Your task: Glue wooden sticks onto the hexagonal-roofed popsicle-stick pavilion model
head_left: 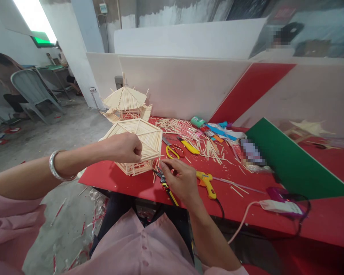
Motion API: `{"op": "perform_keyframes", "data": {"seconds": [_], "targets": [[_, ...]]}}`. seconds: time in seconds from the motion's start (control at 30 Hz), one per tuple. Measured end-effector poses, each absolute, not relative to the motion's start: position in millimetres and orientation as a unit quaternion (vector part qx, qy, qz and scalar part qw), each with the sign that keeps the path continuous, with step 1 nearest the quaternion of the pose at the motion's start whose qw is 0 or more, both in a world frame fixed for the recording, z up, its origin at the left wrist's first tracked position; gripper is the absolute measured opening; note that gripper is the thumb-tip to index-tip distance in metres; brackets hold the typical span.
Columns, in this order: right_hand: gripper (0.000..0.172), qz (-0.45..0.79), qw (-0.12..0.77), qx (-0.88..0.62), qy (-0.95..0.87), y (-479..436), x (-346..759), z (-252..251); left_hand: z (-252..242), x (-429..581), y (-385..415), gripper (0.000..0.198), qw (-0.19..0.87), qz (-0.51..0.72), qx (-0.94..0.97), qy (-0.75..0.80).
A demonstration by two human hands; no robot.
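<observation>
My left hand (126, 148), with a bangle at its wrist, is closed above a six-sided model (151, 134) made of thin wooden sticks. Whatever its fingertips may hold is hidden. To the right, my right hand (182, 179) is closed too, thumb and forefinger drawn together near the model's right edge. Any thing in that pinch is too small to make out. Pliers with yellow-and-black handles (169, 192) lie beneath the right hand, partly covered by it. A yellow glue gun (206, 185) rests on the red tabletop (109, 181) just beyond that hand.
Behind stands a stick-built pavilion roof (125, 98). Scissors (172, 150), a yellow-handled cutter (190, 146), loose sticks (177, 126) and a green bottle (197, 122) lie farther back. A green board (295, 164) leans at right, near a white power strip (281, 206). Other people sit in the background.
</observation>
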State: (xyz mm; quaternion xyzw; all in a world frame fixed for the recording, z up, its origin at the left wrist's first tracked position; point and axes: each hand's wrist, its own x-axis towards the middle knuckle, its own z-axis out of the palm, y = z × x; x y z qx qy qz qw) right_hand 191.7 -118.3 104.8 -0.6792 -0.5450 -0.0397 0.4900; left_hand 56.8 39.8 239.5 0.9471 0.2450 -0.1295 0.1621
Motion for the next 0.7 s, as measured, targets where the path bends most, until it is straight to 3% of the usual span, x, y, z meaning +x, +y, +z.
{"op": "perform_keyframes", "data": {"seconds": [0.7], "targets": [[0.018,-0.054,0.492,-0.694,-0.523,-119,192,108,243,47,38,0.009,0.207,-0.066,0.943,0.252]]}}
